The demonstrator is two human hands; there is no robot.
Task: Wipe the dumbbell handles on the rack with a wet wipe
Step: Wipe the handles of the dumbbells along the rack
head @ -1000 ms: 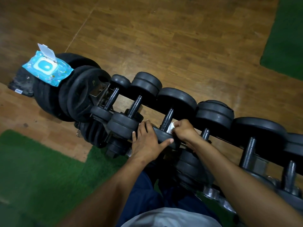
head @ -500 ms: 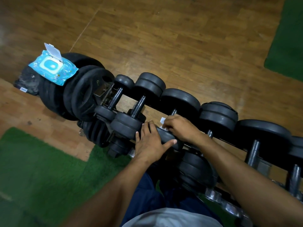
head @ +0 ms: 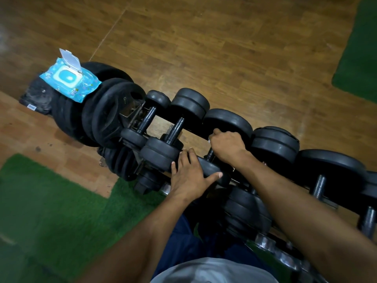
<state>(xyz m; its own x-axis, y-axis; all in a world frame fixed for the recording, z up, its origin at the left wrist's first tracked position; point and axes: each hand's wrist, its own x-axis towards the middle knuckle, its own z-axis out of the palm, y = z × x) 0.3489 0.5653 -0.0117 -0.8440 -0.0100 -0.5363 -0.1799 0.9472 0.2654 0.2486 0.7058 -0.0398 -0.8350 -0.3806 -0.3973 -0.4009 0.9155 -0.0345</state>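
A row of black dumbbells lies across a dark rack (head: 195, 132). My right hand (head: 226, 147) grips the handle of the third dumbbell (head: 228, 122) near its far head, with a white wet wipe (head: 209, 139) just showing at my fingers. Most of that handle is hidden under my hand. My left hand (head: 190, 176) rests on the near head of the same dumbbell (head: 210, 169), fingers over it and thumb along its side. Two smaller dumbbells (head: 175, 129) sit to the left with bare handles.
A blue wet-wipe pack (head: 70, 81) with its lid flipped up lies on stacked black weight plates (head: 110, 113) at the rack's left end. More dumbbells (head: 320, 184) continue to the right. Wooden floor lies beyond, green turf (head: 51, 211) at lower left and far right.
My right hand has slid with the wipe along the handle, from the near head up to the far head. My left hand has stayed on the near head.
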